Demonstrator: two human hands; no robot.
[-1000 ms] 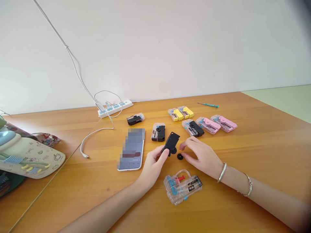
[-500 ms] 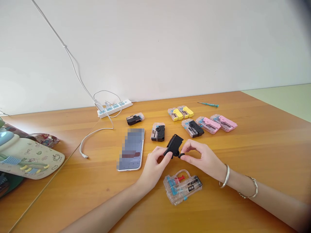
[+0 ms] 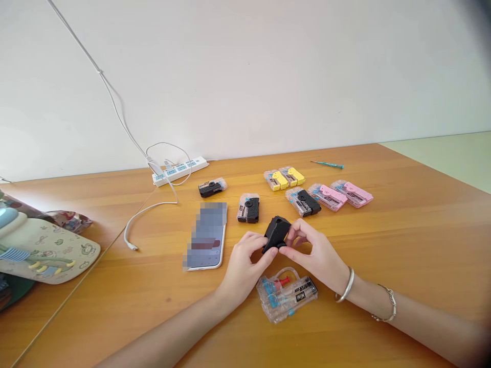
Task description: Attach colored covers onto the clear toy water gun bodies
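Between my two hands, above the table, is a black plastic water gun cover (image 3: 276,232). My left hand (image 3: 245,260) pinches its left side and lower edge with thumb and fingers. On the other side, my right hand (image 3: 312,245) grips the right edge, thumb low near a round black part that is mostly hidden. Just below them a clear mini water gun body (image 3: 287,299) lies flat, with blue parts and a red plunger showing through. A black-covered mini water gun (image 3: 249,208) lies beyond my left hand, another one (image 3: 303,202) beyond my right.
A phone (image 3: 207,237) lies left of my hands. Yellow water guns (image 3: 284,178), pink ones (image 3: 341,196) and another black one (image 3: 212,187) sit farther back, near a teal screwdriver (image 3: 328,164). A power strip (image 3: 180,171) with white cables and a patterned bottle (image 3: 49,248) are leftward.
The black cover has been turned so its narrow end faces up. My right hand has moved left, bringing the small round black part against the cover, and now grips its edge.
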